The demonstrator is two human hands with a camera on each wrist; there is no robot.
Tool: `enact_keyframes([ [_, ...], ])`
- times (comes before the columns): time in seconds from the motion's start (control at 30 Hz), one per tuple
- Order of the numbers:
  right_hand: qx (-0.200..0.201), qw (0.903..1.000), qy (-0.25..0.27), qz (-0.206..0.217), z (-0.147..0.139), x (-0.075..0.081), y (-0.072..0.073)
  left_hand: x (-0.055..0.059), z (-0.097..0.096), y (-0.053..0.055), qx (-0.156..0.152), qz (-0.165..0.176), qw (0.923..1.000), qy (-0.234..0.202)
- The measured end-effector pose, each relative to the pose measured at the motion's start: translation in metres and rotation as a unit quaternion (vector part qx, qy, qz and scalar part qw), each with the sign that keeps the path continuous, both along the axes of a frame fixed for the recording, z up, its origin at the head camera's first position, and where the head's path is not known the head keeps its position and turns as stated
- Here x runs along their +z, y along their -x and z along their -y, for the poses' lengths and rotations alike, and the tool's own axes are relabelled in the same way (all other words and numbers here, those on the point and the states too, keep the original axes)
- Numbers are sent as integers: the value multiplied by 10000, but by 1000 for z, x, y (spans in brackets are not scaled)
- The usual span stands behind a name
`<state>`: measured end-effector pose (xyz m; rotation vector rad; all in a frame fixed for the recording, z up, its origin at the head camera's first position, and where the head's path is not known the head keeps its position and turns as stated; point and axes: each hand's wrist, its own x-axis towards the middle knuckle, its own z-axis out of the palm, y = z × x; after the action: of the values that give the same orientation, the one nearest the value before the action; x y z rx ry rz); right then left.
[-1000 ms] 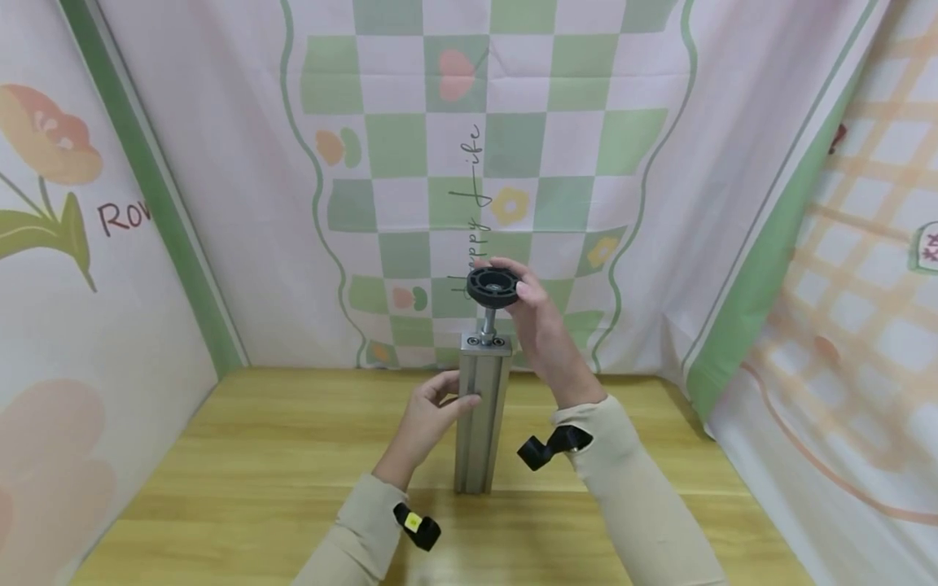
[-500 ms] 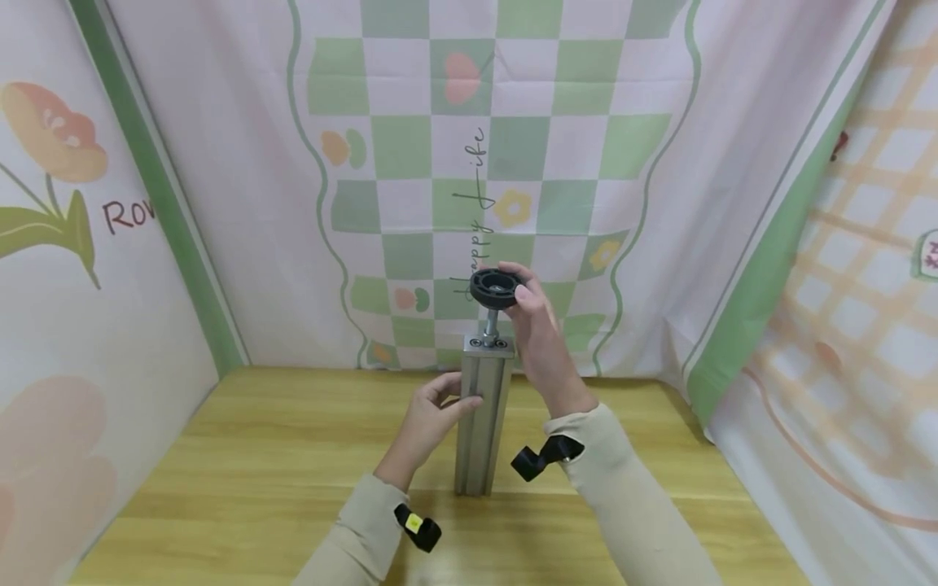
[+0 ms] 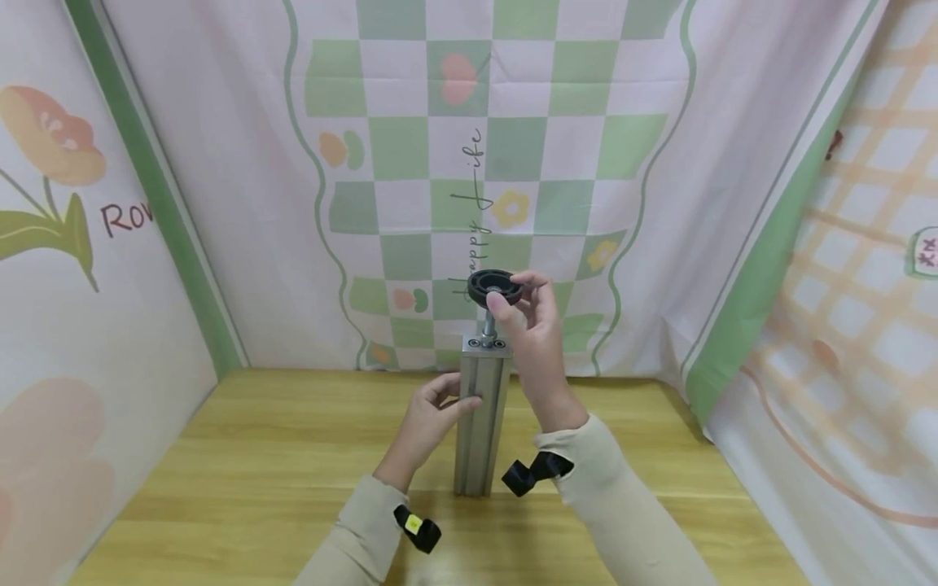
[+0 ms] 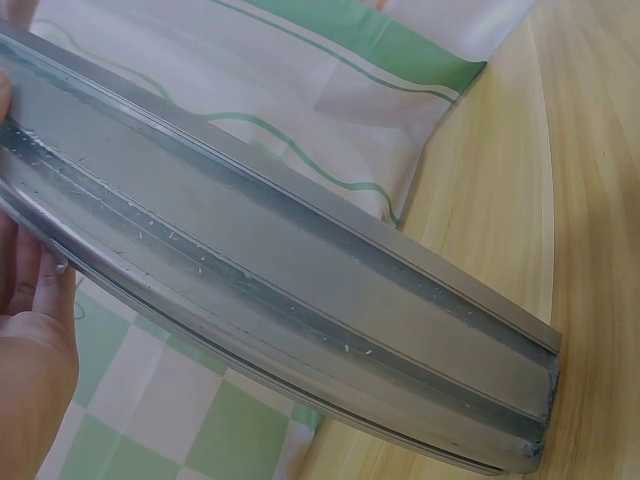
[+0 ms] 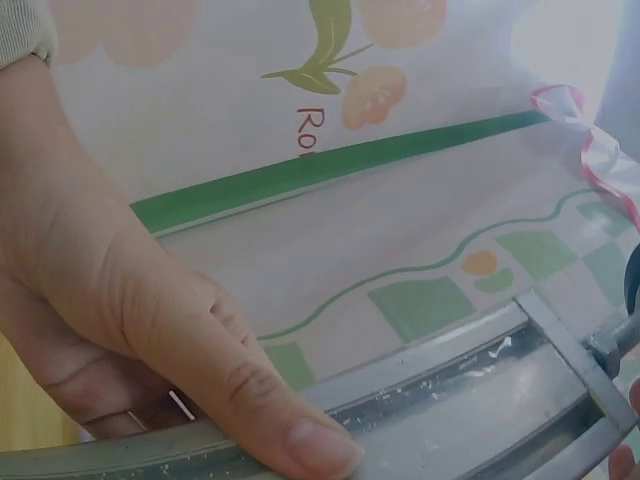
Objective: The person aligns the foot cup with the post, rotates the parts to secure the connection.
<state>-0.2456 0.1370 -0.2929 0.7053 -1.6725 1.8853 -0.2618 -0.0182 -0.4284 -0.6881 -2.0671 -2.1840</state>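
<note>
An aluminium profile (image 3: 479, 431) stands upright on the table, its lower end visible in the left wrist view. A black levelling foot (image 3: 479, 285) sits at its top, disc uppermost, on a metal stud rising from the end plate (image 3: 487, 352). My left hand (image 3: 434, 415) grips the profile from the left, thumb across the front and fingers behind. My right hand (image 3: 538, 338) pinches the foot's rim between thumb and fingers, thumb at the near side. In the right wrist view my left hand's thumb (image 5: 320, 445) presses the grooved metal; the foot is mostly cut off.
The wooden table (image 3: 308, 456) runs back to a patterned curtain (image 3: 410, 203). More printed cloth hangs at the left (image 3: 110, 325) and right (image 3: 828, 342) sides. Black wrist camera mounts (image 3: 418, 529) jut from both sleeves.
My right hand has shifted round the disc: its thumb came from the right rim to the near side, and the wrist moved left and lower. The left hand and profile stay put.
</note>
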Motion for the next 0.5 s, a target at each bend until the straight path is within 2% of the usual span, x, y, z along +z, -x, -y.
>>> enact_keyframes([
  [0.37,-730,9967,-72,-338,9,5,-3,0,0,1,-5,37,10000,-34],
  [0.5,-799,9959,-105,-415,10,4,-5,1,0,-1,12,-25,10000,-20],
])
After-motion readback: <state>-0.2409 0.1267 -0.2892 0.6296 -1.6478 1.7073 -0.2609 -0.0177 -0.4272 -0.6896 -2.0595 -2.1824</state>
